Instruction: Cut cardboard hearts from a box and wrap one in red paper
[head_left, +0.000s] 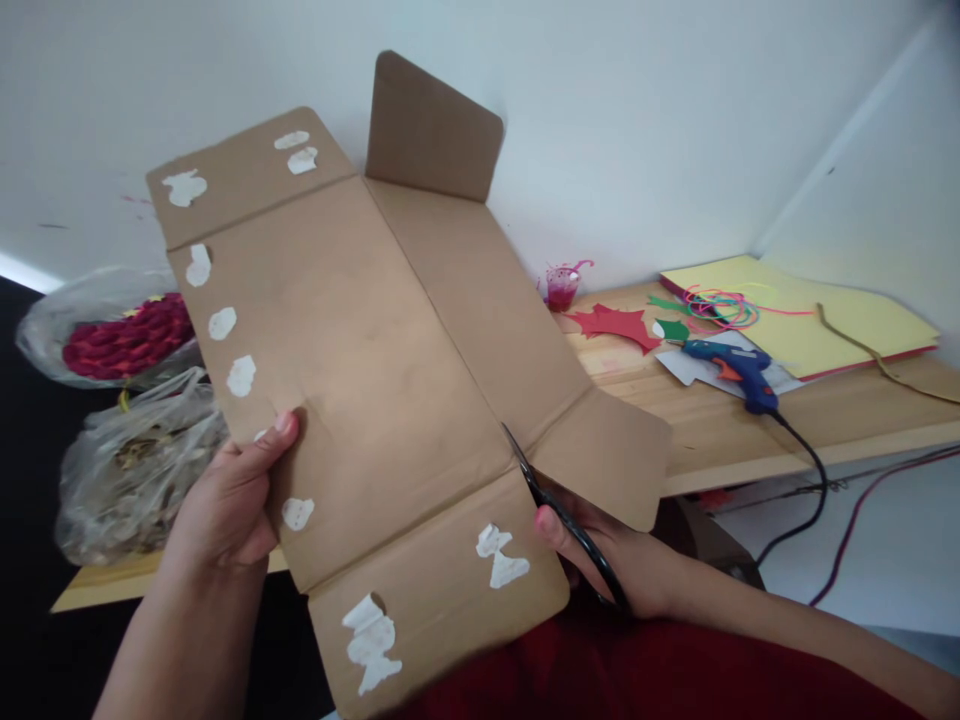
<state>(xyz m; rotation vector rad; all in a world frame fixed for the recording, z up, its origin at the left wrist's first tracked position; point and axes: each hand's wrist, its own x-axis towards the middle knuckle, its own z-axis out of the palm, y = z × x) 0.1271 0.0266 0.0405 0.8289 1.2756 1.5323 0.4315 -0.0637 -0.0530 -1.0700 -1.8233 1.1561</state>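
Observation:
A flattened brown cardboard box (360,340) with creases, flaps and torn white paper patches fills the middle of the view, raised above the table. My left hand (244,485) grips its left edge, thumb on top and fingers hidden underneath. In my right hand (600,550) is a pair of black-handled scissors (570,525). One blade lies over the cardboard near the long crease, where it meets the lower cross crease; the other blade is out of sight. Part of my right hand's fingers is hidden behind the cardboard and the handles.
On the wooden table (705,455) at right lie a blue glue gun (739,365), yellow sheets (810,310), tangled coloured cords (724,305) and red paper cutouts (615,325). Behind them stands a stained cup (561,288). Plastic bags (142,470) sit at left.

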